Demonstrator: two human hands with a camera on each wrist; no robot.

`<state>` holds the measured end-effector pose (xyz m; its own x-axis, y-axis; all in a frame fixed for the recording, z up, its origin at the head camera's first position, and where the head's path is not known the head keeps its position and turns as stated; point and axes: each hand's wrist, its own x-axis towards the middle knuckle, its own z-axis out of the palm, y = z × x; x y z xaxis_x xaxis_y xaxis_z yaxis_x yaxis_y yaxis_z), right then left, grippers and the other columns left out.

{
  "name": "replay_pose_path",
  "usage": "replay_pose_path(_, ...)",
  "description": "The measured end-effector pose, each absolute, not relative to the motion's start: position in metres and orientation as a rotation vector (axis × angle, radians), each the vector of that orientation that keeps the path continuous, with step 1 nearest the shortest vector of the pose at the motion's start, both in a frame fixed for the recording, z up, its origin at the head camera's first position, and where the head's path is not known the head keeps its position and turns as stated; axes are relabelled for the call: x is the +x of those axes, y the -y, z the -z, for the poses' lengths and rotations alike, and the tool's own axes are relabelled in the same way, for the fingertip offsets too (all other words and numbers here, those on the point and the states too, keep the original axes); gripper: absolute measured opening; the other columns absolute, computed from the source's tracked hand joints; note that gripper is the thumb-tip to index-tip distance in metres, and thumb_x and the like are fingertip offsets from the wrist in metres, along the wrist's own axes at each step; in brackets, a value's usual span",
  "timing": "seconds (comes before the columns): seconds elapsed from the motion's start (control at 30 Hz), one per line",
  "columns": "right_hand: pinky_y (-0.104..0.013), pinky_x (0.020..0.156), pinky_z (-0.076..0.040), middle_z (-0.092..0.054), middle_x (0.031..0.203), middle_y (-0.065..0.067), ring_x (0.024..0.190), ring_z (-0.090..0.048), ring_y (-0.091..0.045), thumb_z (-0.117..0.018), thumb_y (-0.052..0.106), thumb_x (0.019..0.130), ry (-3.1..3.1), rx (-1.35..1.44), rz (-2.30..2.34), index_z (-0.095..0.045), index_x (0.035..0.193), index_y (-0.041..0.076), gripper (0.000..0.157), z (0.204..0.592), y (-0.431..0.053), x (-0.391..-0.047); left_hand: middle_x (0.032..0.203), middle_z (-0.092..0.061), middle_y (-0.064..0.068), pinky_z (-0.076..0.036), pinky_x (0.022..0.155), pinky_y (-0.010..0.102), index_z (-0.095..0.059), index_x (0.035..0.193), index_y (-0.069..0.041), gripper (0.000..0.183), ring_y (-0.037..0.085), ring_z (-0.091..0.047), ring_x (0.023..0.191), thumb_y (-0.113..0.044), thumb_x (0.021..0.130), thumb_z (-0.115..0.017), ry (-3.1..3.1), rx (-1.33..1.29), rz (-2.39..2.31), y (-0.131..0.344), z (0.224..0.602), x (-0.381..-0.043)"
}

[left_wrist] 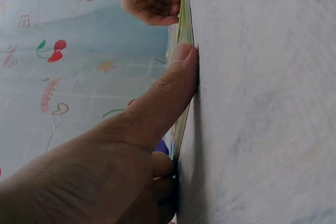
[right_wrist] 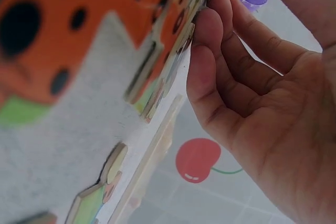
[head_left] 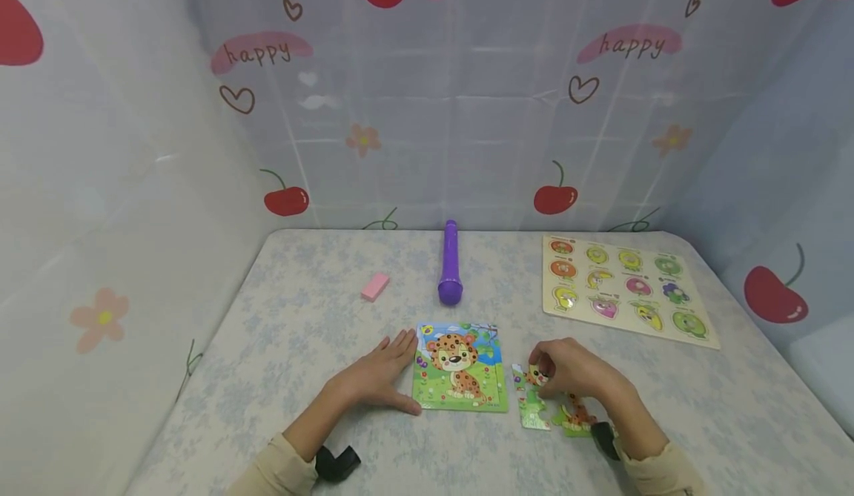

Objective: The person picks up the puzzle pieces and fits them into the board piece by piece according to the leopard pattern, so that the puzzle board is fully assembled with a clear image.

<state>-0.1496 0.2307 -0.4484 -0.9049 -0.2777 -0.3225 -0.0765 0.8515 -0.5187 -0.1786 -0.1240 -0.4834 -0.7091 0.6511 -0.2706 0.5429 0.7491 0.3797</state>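
Note:
A jigsaw board (head_left: 460,366) showing a spotted leopard cub lies flat on the table. My left hand (head_left: 373,377) rests on the table along the board's left side, fingers straight and thumb spread. In the left wrist view, the left thumb (left_wrist: 181,69) lies against the board's edge. To the right of the board are several loose puzzle pieces (head_left: 531,414) with leopard and grass prints. Over them, my right hand (head_left: 577,370) curls its fingers and pinches a puzzle piece (head_left: 537,375) with part of the leopard's face. The hand partly hides the pieces beneath it.
Behind the board lies a purple toy microphone (head_left: 451,259), with a pink block (head_left: 375,287) to its left. A fruit-picture board (head_left: 623,318) is at the back right. Printed curtains (head_left: 427,110) surround the floral-patterned table (head_left: 300,318).

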Motion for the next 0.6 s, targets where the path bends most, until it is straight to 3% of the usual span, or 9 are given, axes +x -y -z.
replay_pose_path(0.6, -0.021, 0.062, -0.047, -0.061, 0.080, 0.003, 0.073, -0.053, -0.011, -0.085, 0.016, 0.071, -2.637, -0.410, 0.823, -0.071, 0.098, 0.008, 0.030, 0.454, -0.248, -0.151, 0.165, -0.006, 0.012, -0.013, 0.125, 0.047, -0.014, 0.155, -0.001, 0.119, 0.026, -0.006, 0.153, -0.066, 0.073, -0.071, -2.567, 0.941, -0.391, 0.125, 0.481, -0.177)
